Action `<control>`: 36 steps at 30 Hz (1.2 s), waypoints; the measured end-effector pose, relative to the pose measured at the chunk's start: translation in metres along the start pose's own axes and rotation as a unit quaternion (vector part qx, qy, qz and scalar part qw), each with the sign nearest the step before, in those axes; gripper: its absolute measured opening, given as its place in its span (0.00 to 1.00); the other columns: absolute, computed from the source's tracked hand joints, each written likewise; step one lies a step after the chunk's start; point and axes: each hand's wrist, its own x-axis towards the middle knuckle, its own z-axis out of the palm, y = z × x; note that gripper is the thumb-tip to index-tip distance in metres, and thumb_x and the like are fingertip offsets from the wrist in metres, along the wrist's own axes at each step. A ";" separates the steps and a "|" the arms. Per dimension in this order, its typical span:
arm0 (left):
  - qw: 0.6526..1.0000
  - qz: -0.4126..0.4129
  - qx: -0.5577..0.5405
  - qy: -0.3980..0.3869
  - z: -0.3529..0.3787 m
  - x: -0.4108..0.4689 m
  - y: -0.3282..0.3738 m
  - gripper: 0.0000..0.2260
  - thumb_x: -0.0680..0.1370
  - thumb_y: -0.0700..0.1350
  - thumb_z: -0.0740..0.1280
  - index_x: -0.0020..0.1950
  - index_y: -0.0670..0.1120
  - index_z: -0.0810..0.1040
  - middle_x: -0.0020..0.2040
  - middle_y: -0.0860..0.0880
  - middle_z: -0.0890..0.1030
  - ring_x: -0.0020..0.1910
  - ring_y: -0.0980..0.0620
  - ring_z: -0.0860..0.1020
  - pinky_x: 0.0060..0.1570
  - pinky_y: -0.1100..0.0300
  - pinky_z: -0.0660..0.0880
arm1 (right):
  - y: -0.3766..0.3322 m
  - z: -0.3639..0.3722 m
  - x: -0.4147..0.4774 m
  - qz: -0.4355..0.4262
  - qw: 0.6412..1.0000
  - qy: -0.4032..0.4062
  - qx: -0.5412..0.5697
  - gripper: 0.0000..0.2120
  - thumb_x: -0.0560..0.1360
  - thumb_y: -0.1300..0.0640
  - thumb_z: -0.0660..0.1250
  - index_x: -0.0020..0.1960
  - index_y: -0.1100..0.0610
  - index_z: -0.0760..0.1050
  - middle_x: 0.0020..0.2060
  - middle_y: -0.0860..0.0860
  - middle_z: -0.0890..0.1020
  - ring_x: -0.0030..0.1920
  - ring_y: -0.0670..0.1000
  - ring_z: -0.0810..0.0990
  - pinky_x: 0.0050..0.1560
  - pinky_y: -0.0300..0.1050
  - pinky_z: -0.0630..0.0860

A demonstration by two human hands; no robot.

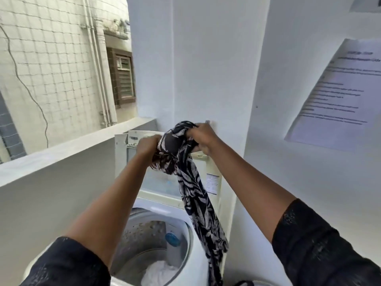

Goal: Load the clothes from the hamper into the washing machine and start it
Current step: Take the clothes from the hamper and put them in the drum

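Note:
Both my hands are raised in front of me, holding a black-and-white leaf-patterned garment [191, 195] bunched at the top. My left hand [147, 146] grips its left side and my right hand [201, 136] grips its right side. A long tail of the garment hangs down over the right rim of the top-loading washing machine [195, 250]. The machine's lid [212, 176] stands raised behind the garment. Inside the drum [144, 240] lies a white cloth [158, 271]. The hamper is out of view.
A low white parapet wall [68, 153] runs along the left, with netting and a neighbouring building beyond. A white wall stands close behind and to the right, with a printed paper notice [338, 93] stuck on it. A dark object [244, 283] shows at the bottom edge.

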 end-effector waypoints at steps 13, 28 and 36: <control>0.971 -0.168 0.109 -0.132 -0.101 0.036 -0.058 0.18 0.77 0.56 0.55 0.37 0.44 0.70 0.35 0.47 0.74 0.32 0.51 0.72 0.52 0.52 0.70 | -0.006 0.130 0.035 0.027 0.990 0.041 0.129 0.14 0.70 0.66 0.68 0.56 0.65 0.76 0.54 0.63 0.80 0.51 0.61 0.81 0.43 0.60 0.82; 0.886 -0.298 0.234 -0.268 -0.083 0.066 -0.226 0.15 0.81 0.51 0.53 0.57 0.41 0.70 0.47 0.41 0.78 0.43 0.46 0.74 0.53 0.50 0.68 | 0.194 0.161 0.043 0.186 0.931 -0.176 -0.262 0.04 0.73 0.62 0.66 0.45 0.61 0.71 0.36 0.57 0.73 0.34 0.52 0.73 0.38 0.46 0.74; 0.889 -0.202 0.247 -0.329 -0.018 0.046 -0.240 0.10 0.80 0.48 0.59 0.44 0.44 0.72 0.39 0.46 0.74 0.34 0.50 0.71 0.36 0.62 0.65 | 0.226 0.083 0.031 0.197 0.780 -0.217 -0.553 0.16 0.71 0.61 0.71 0.57 0.65 0.77 0.57 0.59 0.79 0.53 0.58 0.79 0.50 0.49 0.77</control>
